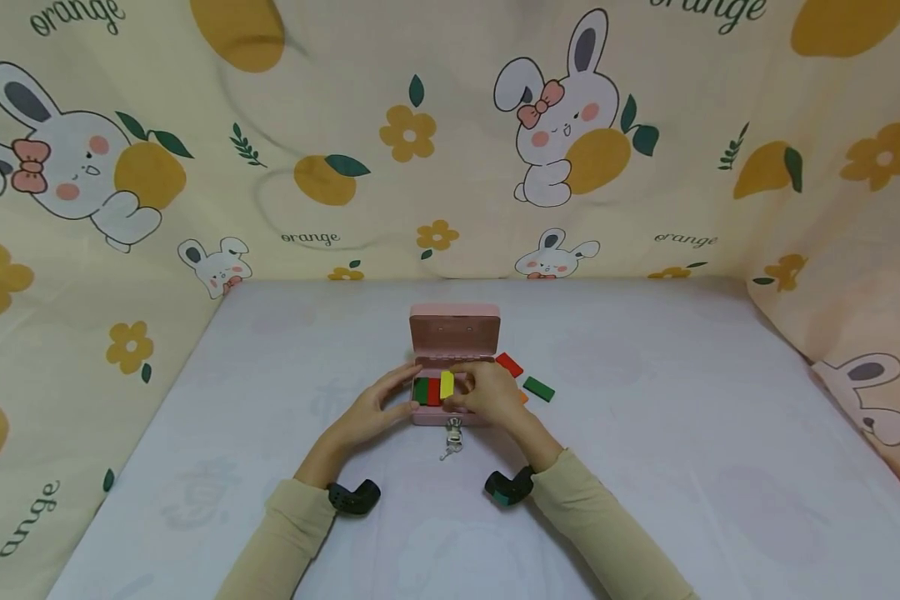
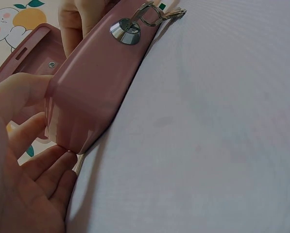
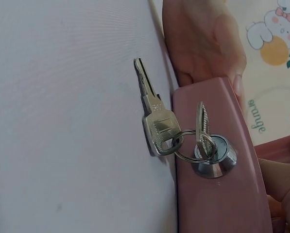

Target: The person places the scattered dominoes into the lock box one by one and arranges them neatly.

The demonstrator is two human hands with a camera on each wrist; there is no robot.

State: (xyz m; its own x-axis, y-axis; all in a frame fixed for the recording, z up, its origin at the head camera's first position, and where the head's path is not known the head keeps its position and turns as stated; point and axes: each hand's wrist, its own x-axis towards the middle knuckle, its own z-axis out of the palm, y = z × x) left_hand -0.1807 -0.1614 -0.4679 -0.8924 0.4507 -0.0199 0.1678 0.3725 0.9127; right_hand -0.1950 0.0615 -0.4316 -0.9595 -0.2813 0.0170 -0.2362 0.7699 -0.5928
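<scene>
A small pink metal box [image 1: 429, 419] stands on the table with its lid [image 1: 454, 335] raised. Inside, at its left end, a green block [image 1: 420, 391] and a red block [image 1: 433, 392] stand side by side. My right hand [image 1: 492, 390] pinches a yellow block [image 1: 447, 384] just to their right, thumb at the near end and fingers at the far end. My left hand [image 1: 375, 412] rests against the box's left side, thumb touching the rim [image 2: 51, 87]. A key sits in the front lock [image 3: 220, 158], with a second key [image 3: 162, 127] on the same ring.
Right of the box lie a red block [image 1: 509, 364], a green block [image 1: 539, 388] and an orange block [image 1: 523, 397] partly hidden by my right hand. A white cloth [image 1: 645, 467] covers the table. Printed fabric [image 1: 450, 192] hangs behind and at both sides.
</scene>
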